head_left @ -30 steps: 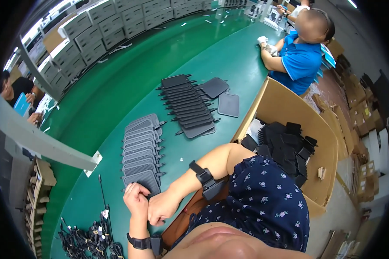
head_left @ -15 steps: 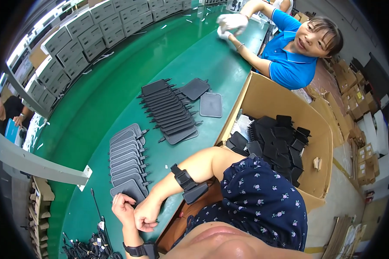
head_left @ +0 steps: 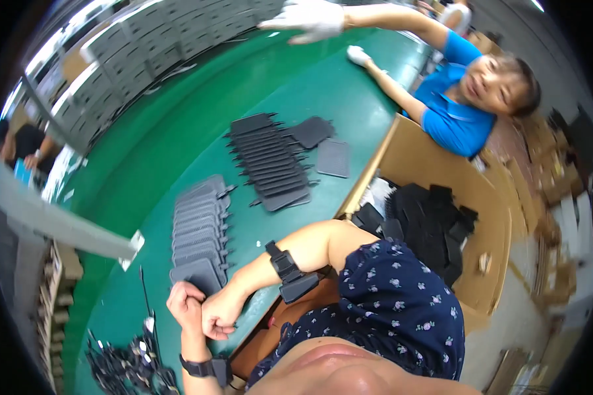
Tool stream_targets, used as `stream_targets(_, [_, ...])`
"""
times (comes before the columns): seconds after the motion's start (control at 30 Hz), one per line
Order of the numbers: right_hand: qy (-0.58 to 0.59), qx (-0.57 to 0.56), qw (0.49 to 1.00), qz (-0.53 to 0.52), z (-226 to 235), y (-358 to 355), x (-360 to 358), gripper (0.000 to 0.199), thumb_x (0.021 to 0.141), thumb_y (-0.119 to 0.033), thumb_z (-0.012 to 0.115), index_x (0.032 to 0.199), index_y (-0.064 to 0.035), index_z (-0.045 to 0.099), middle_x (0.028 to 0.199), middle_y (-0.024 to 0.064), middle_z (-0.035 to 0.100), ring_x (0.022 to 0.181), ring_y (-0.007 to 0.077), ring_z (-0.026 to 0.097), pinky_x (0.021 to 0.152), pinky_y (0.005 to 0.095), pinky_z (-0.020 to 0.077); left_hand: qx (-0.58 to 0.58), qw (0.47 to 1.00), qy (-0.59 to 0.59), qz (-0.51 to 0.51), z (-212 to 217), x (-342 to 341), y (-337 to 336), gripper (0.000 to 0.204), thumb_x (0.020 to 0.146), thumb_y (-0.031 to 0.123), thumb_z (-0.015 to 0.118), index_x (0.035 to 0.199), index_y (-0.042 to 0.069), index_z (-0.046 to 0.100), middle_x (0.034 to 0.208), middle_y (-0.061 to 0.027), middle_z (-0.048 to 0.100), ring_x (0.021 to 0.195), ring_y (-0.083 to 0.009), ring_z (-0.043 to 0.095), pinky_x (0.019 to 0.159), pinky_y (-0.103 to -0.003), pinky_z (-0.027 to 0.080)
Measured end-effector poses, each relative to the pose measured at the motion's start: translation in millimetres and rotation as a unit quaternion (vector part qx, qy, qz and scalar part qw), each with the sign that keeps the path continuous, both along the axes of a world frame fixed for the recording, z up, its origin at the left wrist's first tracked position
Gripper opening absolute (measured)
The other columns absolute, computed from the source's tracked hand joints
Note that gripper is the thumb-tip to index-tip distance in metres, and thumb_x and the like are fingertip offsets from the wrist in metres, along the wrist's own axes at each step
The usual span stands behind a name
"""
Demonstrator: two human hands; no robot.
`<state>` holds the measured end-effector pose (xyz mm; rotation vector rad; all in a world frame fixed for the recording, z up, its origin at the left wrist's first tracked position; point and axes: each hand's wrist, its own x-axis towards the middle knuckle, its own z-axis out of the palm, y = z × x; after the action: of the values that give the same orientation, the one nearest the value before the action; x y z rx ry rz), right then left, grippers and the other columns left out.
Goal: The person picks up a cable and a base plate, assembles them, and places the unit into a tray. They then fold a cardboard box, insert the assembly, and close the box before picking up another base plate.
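Note:
My left hand (head_left: 186,304) and my right hand (head_left: 221,317) are both closed into fists and press against each other at the near edge of the green table (head_left: 145,164). Nothing shows inside either fist. My left hand lies just below the near end of a row of overlapping grey flat plastic parts (head_left: 201,234). A black strap (head_left: 204,366) circles my left wrist and a black band with a small box (head_left: 288,271) sits on my right forearm.
A second row of dark flat parts (head_left: 270,161) lies farther out, with two loose ones (head_left: 333,158) beside it. An open cardboard box (head_left: 487,263) of black parts stands at my right. A pile of black cables (head_left: 122,368) lies near left. A person in blue (head_left: 458,118) reaches over the table with white-gloved hands (head_left: 310,20).
The view has tipped and shifted, so my hands sit lower left. They stay fisted together. The person in blue has raised a gloved arm across the table.

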<state>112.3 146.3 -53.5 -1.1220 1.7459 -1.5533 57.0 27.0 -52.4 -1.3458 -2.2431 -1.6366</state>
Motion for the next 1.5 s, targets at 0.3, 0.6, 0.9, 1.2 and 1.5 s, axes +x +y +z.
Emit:
stream_targets(0.3, [-0.008, 0.032, 0.999, -0.032, 11.0, 8.1, 2.7, 0.026, 0.066, 0.008, 0.037, 0.077, -0.0024, 0.059, 0.064, 0.0055, 0.059, 0.059, 0.0146, 0.059, 0.055, 0.0297, 0.0478, 0.019, 1.000, 0.004, -0.003, 1.5, -3.2, 11.3, 0.017, 0.051, -0.011, 0.042, 0.053, 0.004, 0.051, 0.052, -0.0078, 0.051, 0.050, -0.0237, 0.051, 0.045, -0.033, 0.037])
stream_targets(0.6, [-0.011, 0.058, 0.997, -0.042, 9.6, 5.9, 8.3, 0.030, 0.065, 0.010, 0.034, 0.079, -0.0026, 0.057, 0.064, 0.0060, 0.058, 0.062, 0.0149, 0.059, 0.057, 0.0287, 0.0472, 0.012, 1.000, 0.011, 0.024, 0.3, 8.2, 5.6, 0.017, 0.053, -0.011, 0.045, 0.054, 0.005, 0.051, 0.053, -0.0055, 0.051, 0.052, -0.0224, 0.052, 0.045, -0.032, 0.040])
stream_targets(0.9, [0.011, 0.080, 0.996, -0.036, 8.9, 7.3, 7.5, 0.032, 0.071, 0.011, 0.032, 0.081, -0.0028, 0.059, 0.068, 0.0051, 0.058, 0.066, 0.0131, 0.058, 0.061, 0.0274, 0.0478, 0.009, 1.000, 0.015, 0.022, 0.3, 7.1, 6.4, 0.018, 0.053, -0.012, 0.045, 0.054, 0.005, 0.052, 0.053, -0.0060, 0.051, 0.052, -0.0230, 0.052, 0.045, -0.033, 0.040])
stream_targets(1.2, [0.028, 0.023, 0.997, -0.071, 6.2, 1.6, 7.3, 0.029, 0.066, 0.012, 0.036, 0.077, -0.0036, 0.058, 0.063, 0.0054, 0.057, 0.059, 0.0149, 0.058, 0.055, 0.0284, 0.0473, -0.024, 1.000, -0.017, 0.000, 6.3, 2.7, 3.6, 0.018, 0.054, -0.012, 0.043, 0.055, 0.004, 0.051, 0.054, -0.0069, 0.052, 0.054, -0.0239, 0.054, 0.046, -0.034, 0.042])
stream_targets(1.5, [-0.054, -0.042, 0.995, -0.068, 0.7, 5.9, 1.7, 0.016, 0.069, 0.003, 0.042, 0.069, -0.0019, 0.057, 0.056, 0.0064, 0.057, 0.054, 0.0181, 0.058, 0.049, 0.0319, 0.0428, -0.009, 0.997, -0.064, 0.044, 5.3, -1.0, 8.1, 0.022, 0.048, -0.015, 0.037, 0.053, 0.001, 0.052, 0.053, -0.0077, 0.051, 0.049, -0.0187, 0.049, 0.046, -0.029, 0.038])
